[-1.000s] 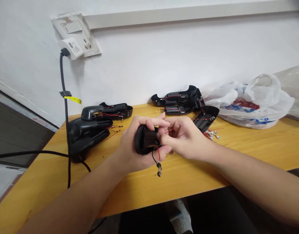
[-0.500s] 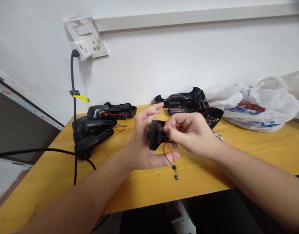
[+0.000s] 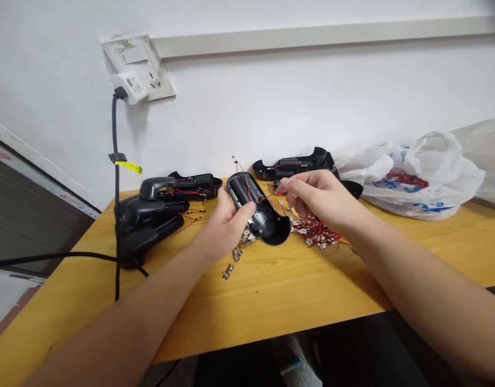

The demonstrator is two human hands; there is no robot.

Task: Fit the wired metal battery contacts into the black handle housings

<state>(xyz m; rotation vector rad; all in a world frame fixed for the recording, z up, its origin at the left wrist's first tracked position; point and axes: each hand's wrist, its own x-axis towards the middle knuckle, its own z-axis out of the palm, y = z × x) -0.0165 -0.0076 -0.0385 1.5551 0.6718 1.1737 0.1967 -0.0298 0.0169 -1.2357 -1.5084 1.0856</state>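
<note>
My left hand (image 3: pixel 225 226) grips a black plastic housing (image 3: pixel 259 211) from below, its open inside facing up, above the yellow table (image 3: pixel 271 301). A thin red wire (image 3: pixel 260 200) runs from the housing to my right hand (image 3: pixel 318 199), which pinches its end between thumb and fingers. A second wire tip sticks up behind the housing. Small metal contacts (image 3: pixel 233 258) lie on the table under my left hand, and a heap of red-wired contacts (image 3: pixel 318 231) lies under my right hand.
A stack of black housings (image 3: pixel 154 215) lies at the left, another stack (image 3: pixel 296 164) against the wall. A black cable (image 3: pixel 116 188) hangs from a wall socket (image 3: pixel 136 67) onto the table. A white plastic bag (image 3: pixel 417 169) sits at the right.
The housing has been turned from edge-on to lying open side up. My hands moved apart and back, uncovering the contacts on the table. The right hand now pulls the red wire sideways.
</note>
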